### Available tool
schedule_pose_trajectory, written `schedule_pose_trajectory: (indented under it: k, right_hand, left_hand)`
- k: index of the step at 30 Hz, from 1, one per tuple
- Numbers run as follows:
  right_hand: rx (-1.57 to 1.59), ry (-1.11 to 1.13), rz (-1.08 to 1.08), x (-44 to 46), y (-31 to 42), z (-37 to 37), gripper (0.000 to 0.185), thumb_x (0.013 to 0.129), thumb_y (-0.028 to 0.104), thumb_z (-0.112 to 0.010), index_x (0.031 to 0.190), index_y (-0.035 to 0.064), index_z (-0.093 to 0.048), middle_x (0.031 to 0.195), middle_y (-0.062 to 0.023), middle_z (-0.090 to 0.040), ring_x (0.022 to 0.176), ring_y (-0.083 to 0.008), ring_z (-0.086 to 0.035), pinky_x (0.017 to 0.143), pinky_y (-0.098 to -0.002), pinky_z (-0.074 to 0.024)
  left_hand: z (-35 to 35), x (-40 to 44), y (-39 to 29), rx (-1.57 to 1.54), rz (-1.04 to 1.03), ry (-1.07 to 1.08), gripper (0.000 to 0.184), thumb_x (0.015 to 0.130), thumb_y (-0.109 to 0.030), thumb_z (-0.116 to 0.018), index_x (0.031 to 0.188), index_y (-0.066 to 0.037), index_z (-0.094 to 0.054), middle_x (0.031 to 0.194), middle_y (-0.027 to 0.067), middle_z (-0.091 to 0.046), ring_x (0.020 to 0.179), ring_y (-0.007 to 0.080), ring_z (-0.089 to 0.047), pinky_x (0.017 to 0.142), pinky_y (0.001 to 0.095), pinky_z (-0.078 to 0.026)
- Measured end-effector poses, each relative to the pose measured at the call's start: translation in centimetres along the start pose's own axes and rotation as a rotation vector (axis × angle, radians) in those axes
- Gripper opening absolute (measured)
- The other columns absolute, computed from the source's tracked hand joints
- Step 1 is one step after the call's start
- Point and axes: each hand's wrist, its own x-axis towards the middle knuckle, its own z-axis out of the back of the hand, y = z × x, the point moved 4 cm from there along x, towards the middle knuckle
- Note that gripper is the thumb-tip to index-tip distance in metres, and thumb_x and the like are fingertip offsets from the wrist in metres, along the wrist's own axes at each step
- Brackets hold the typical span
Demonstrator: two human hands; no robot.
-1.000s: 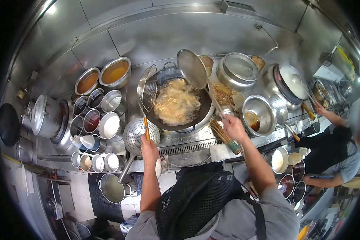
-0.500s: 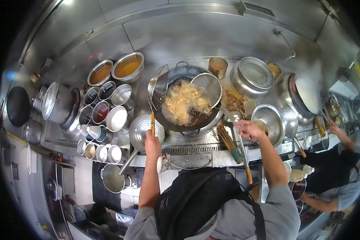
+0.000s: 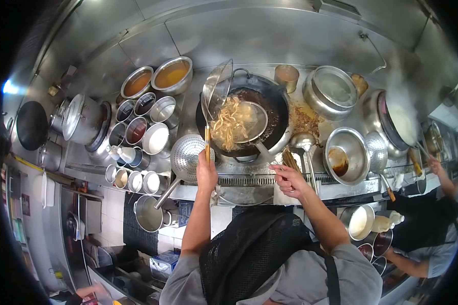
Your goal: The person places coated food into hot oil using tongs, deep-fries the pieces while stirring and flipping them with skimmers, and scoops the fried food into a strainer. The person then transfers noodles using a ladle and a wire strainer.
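Note:
My left hand (image 3: 206, 170) is closed round the wooden handle of a wire skimmer (image 3: 217, 89), whose mesh stands tilted over the left side of the black wok (image 3: 275, 127). My right hand (image 3: 288, 179) is closed on the handle end of a round strainer (image 3: 254, 122), its mesh inside the wok. Light brown fried strips (image 3: 229, 124) lie between the two tools over dark oil. Just right of the wok, a ladle (image 3: 303, 141) rests near a bamboo brush (image 3: 291, 158), which my right hand partly hides.
A perforated ladle (image 3: 186, 158) lies left of the wok. Further left are seasoning cups (image 3: 155, 138) and bowls of orange liquid (image 3: 173, 75). A steel bowl (image 3: 347, 155) and lidded pot (image 3: 331, 92) stand right. A co-worker (image 3: 427, 218) works beside a steaming pan (image 3: 401, 117).
The strainer has swung down into the wok, and the strips are now gathered between it and the skimmer. My right hand has moved left, away from the ladle. The bubbling has lessened.

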Motion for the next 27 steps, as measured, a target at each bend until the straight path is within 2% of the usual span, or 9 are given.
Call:
schedule_pose_trajectory:
  k: [8,14,16,18,20,22,23,26,27]
  right_hand:
    - [-0.068,-0.119,0.164,-3.3,1.2,-1.4,0.026,0.101,0.009,-0.052,0.127,0.0035,-0.052,0.068,-0.0022,-0.052,0.041,-0.0051,-0.035,0.033,-0.0205,-0.0258]
    - [-0.601,-0.466,0.316,-4.5,2.9,-4.3,0.021,0.100,0.013,-0.052,0.118,0.0026,-0.056,0.063,-0.0023,-0.053,0.040,-0.0077,-0.038,0.033,-0.0256,-0.0264]
    - [-0.673,-0.497,0.316,-3.5,2.9,-4.6,0.026,0.099,0.014,-0.053,0.121,0.0016,-0.058,0.062,-0.0032,-0.054,0.040,-0.0100,-0.042,0.033,-0.0283,-0.0316]
    - [-1.035,-0.611,0.340,-2.7,2.5,-5.4,0.031,0.097,0.014,-0.053,0.125,0.0012,-0.060,0.065,-0.0076,-0.058,0.042,-0.0122,-0.049,0.036,-0.0316,-0.0382]
    - [-1.175,-0.682,0.370,-1.9,1.9,-5.6,0.025,0.099,0.019,-0.055,0.116,0.0057,-0.066,0.070,-0.0108,-0.063,0.047,-0.0169,-0.056,0.041,-0.0338,-0.0437]
    - [-1.476,-0.632,0.712,-1.1,1.6,-7.1,0.030,0.096,0.017,-0.056,0.121,0.0025,-0.065,0.079,-0.0190,-0.068,0.058,-0.0256,-0.065,0.055,-0.0402,-0.0511]
    - [-1.477,-0.650,0.638,-0.8,1.1,-6.7,0.033,0.095,0.014,-0.056,0.124,0.0019,-0.064,0.085,-0.0242,-0.069,0.066,-0.0314,-0.068,0.066,-0.0429,-0.0525]
    - [-1.554,-0.598,0.873,-0.4,0.2,-7.3,0.032,0.095,0.014,-0.056,0.124,0.0021,-0.064,0.084,-0.0240,-0.069,0.066,-0.0313,-0.068,0.065,-0.0425,-0.0526]
    - [-1.568,-0.560,0.959,-0.6,0.0,-7.9,0.033,0.095,0.015,-0.056,0.124,0.0025,-0.065,0.078,-0.0205,-0.068,0.059,-0.0250,-0.066,0.058,-0.0400,-0.0510]
  left_hand:
    - [2.5,-0.5,1.0,0.025,-0.069,-0.078,0.047,0.091,0.001,-0.054,0.135,-0.002,-0.040,0.112,0.0306,-0.061,0.102,0.0515,-0.059,0.086,0.0542,-0.047]
    - [2.5,-1.8,2.5,-0.013,0.066,-0.016,0.043,0.091,-0.002,-0.055,0.132,0.000,-0.042,0.112,0.0313,-0.061,0.104,0.0528,-0.059,0.087,0.0544,-0.046]
    - [2.6,-2.0,2.6,-0.036,0.048,-0.011,0.043,0.091,-0.002,-0.055,0.132,0.000,-0.042,0.114,0.0318,-0.061,0.105,0.0529,-0.059,0.087,0.0545,-0.046]
    - [2.7,-2.1,2.8,-0.057,0.036,-0.003,0.042,0.092,-0.003,-0.055,0.132,0.000,-0.042,0.115,0.0322,-0.060,0.106,0.0529,-0.058,0.088,0.0547,-0.046]
    - [2.9,-2.2,3.3,-0.059,0.034,0.015,0.043,0.092,-0.003,-0.056,0.132,0.001,-0.043,0.116,0.0323,-0.060,0.107,0.0528,-0.058,0.088,0.0543,-0.046]
    - [3.4,-2.2,3.2,-0.064,0.001,-0.002,0.043,0.092,-0.003,-0.056,0.132,0.001,-0.043,0.116,0.0320,-0.060,0.107,0.0529,-0.058,0.088,0.0542,-0.046]
    - [3.7,-2.2,3.1,-0.068,-0.030,-0.022,0.043,0.092,-0.003,-0.056,0.132,0.001,-0.043,0.115,0.0317,-0.060,0.107,0.0530,-0.058,0.088,0.0542,-0.046]
    - [4.8,-2.3,2.6,-0.078,-0.007,-0.023,0.044,0.092,-0.004,-0.057,0.132,0.001,-0.042,0.116,0.0313,-0.060,0.106,0.0529,-0.058,0.089,0.0542,-0.046]
    - [4.8,-2.3,3.0,-0.077,-0.003,-0.023,0.044,0.092,-0.004,-0.057,0.132,0.001,-0.042,0.116,0.0313,-0.060,0.106,0.0529,-0.058,0.089,0.0542,-0.046]
